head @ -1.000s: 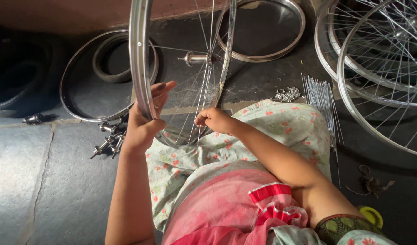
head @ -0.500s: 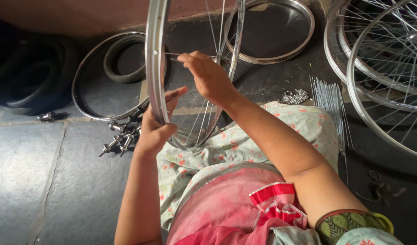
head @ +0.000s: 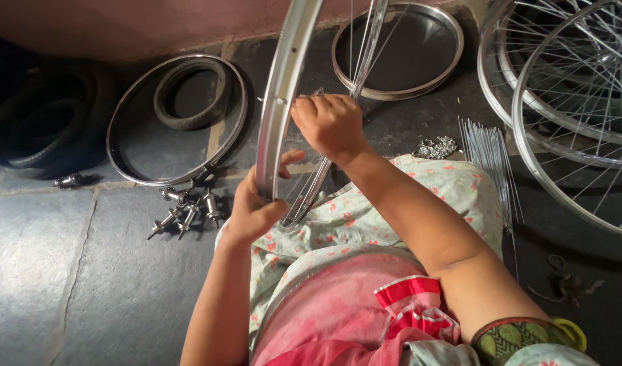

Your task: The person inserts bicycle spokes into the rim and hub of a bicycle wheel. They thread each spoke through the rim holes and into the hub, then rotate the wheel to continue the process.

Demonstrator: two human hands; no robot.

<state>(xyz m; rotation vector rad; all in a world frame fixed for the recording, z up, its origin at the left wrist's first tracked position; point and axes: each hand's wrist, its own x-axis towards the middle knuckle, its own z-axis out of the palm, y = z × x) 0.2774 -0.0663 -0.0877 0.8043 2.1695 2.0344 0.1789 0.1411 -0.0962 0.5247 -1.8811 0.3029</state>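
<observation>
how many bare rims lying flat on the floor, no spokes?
2: one bare rim at left around a small tyre, another rim at top centre behind the held wheel. More may lie out of frame.

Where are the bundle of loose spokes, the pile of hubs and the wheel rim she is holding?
bundle of loose spokes (head: 490, 159), head view, middle of the rods.
pile of hubs (head: 189, 207), head view, centre of the cluster.
wheel rim (head: 284, 95), head view, its outer band above the left hand (head: 253, 210).

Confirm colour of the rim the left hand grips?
Shiny silver metal. The wheel rim in the left hand shows best in the head view.
</observation>
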